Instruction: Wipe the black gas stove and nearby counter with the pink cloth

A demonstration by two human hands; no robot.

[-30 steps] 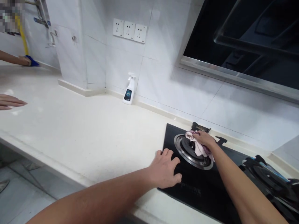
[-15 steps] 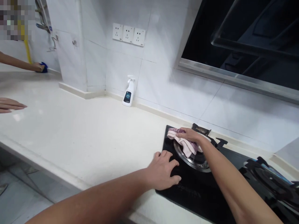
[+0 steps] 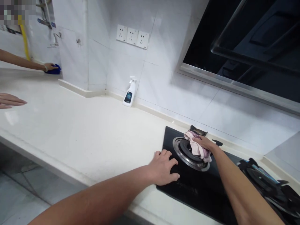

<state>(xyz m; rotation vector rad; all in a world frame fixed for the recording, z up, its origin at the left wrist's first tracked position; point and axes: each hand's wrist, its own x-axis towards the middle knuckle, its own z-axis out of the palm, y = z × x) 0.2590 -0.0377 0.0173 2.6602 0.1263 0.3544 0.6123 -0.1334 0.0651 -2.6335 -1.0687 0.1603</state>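
My right hand [image 3: 203, 142] is closed on a pink and purple cloth [image 3: 196, 148], which presses on the far right side of the round burner [image 3: 178, 145]. Part of the burner's metal ring is covered by the cloth. Over the left edge of the black gas stove [image 3: 199, 190] rests my left hand [image 3: 165, 168], fingers spread and holding nothing. Its palm lies near the border between stove and pale countertop [image 3: 93, 134].
A white spray bottle [image 3: 129, 92] stands against the wall. At far left another person's hand [image 3: 50, 67] holds a blue cloth [image 3: 54, 69]; a second hand [image 3: 10, 100] is over the counter. A range hood [image 3: 246, 43] overhangs the stove, with a second burner [image 3: 264, 178] at right.
My right hand and the cloth have moved right across the burner, uncovering its left side. My left hand stays in place. The other person's blue cloth has shifted right.
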